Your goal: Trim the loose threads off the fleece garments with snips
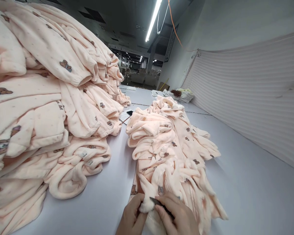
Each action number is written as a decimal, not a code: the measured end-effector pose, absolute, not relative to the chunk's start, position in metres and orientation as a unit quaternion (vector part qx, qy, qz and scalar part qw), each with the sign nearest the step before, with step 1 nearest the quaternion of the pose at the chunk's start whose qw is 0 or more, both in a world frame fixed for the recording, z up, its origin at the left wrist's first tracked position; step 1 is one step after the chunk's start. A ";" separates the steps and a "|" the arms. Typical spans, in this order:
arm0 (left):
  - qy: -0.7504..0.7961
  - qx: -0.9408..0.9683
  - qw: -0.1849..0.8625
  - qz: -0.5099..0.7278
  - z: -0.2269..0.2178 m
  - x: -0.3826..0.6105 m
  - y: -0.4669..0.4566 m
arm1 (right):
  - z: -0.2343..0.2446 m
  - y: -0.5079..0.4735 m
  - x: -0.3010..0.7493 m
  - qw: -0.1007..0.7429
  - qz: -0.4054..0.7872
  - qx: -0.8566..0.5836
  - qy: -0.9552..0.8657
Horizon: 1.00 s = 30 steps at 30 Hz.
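Note:
At the bottom centre, my left hand (pixel 132 213) pinches a fluffy pale edge of a peach-pink fleece garment (pixel 159 182) printed with small brown bears. Close beside it, my right hand (pixel 176 213) is closed round dark thread snips (pixel 156 202). Their pointed tip reaches toward the pinched edge, and the rest is mostly hidden by my fingers. I cannot tell whether the blades touch the fabric. The garment belongs to a crumpled heap of the same fleece (pixel 181 137), which stretches away from me along the table.
A tall pile of matching fleece garments (pixel 73 68) rises on the left. The pale table (pixel 254 192) runs forward beside a striped cloth-covered wall (pixel 247 85). A dark phone (pixel 129 113) lies behind the heap, and folded items (pixel 185 95) are stacked farther back.

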<state>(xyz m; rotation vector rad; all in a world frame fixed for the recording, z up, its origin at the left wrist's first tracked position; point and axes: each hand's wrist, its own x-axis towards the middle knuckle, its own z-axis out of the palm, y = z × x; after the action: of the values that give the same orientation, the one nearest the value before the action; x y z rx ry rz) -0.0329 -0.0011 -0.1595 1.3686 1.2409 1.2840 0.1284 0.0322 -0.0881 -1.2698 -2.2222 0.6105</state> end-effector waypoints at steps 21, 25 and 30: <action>0.511 0.627 0.408 0.423 -0.121 -0.041 0.006 | -0.078 0.033 0.140 0.187 0.016 -0.381 -0.905; 0.506 0.636 0.400 0.425 -0.120 -0.042 0.008 | -0.072 0.032 0.135 0.171 0.021 -0.398 -0.901; 0.498 0.618 0.417 0.444 -0.128 -0.040 0.008 | -0.082 0.032 0.141 0.192 0.064 -0.454 -0.867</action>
<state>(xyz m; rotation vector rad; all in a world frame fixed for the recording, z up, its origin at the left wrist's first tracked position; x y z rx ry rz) -0.0399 0.0079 -0.1285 1.5499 1.2494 1.1139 0.1410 0.0322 -0.0816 -1.2756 -2.4348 0.1804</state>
